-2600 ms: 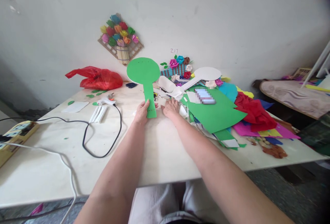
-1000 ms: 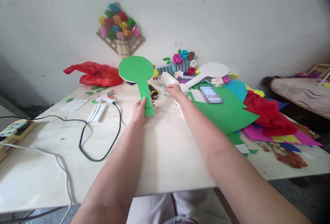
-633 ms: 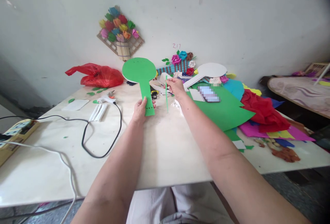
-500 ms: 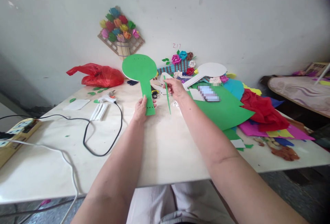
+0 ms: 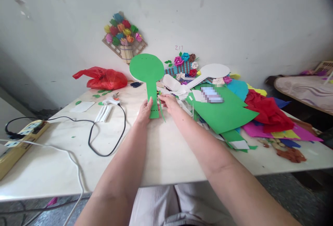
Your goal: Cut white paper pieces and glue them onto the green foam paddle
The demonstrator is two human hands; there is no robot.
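Observation:
My left hand point(image 5: 145, 111) grips the lower stem of a green paddle-shaped cutout point(image 5: 147, 68), holding it upright above the table. Small dark marks or holes run in a row near the bottom of its stem, with fainter ones near the top of its round head. Between the fingertips of my right hand point(image 5: 168, 102) hangs a thin green strip point(image 5: 162, 113), close beside the stem's right edge. Behind the hands lies a white paddle-shaped cutout point(image 5: 214, 70) on a heap of scraps. The scissors behind the stem are mostly hidden.
At left are a glue gun point(image 5: 110, 101) with a black cord, white sticks point(image 5: 103, 113), a power strip point(image 5: 23, 142) and a red plastic bag point(image 5: 104, 78). Green sheets point(image 5: 223, 111), a phone point(image 5: 212, 94) and red cloth-like material point(image 5: 267, 111) cover the right side.
My right hand first rested among the scraps, then picked up the green strip. It has now brought the strip left and down beside the stem, while my left hand keeps its hold.

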